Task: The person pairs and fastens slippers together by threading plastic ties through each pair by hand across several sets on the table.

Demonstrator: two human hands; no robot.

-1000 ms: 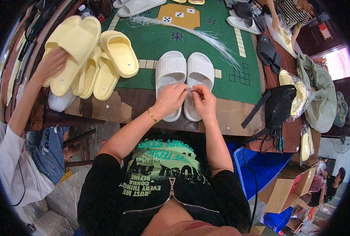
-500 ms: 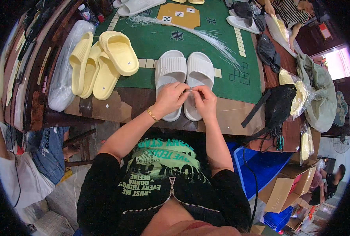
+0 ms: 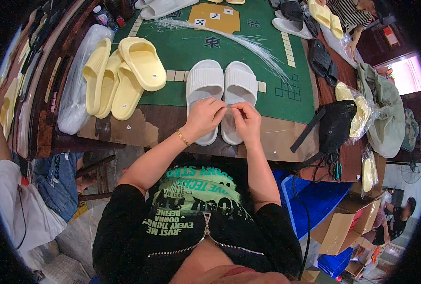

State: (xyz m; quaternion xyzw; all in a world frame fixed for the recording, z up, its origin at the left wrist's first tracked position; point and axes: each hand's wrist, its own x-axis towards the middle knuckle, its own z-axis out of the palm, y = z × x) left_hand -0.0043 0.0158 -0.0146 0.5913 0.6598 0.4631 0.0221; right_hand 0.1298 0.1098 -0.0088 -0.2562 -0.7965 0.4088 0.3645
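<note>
Side by side across the near edge of a green mat (image 3: 187, 52), a pair of pale grey slippers (image 3: 205, 77) lies with toes pointing toward its middle. Over them I see the left hand (image 3: 203, 119) and right hand (image 3: 248, 124) almost meeting, each one's fingers narrowed to a pinch; what sits between them I cannot tell. A bundle of clear strands (image 3: 239, 40) crosses the mat, yellow slippers (image 3: 143, 66) overlap its left side, and a black bag (image 3: 332, 124) rests to its right.
</note>
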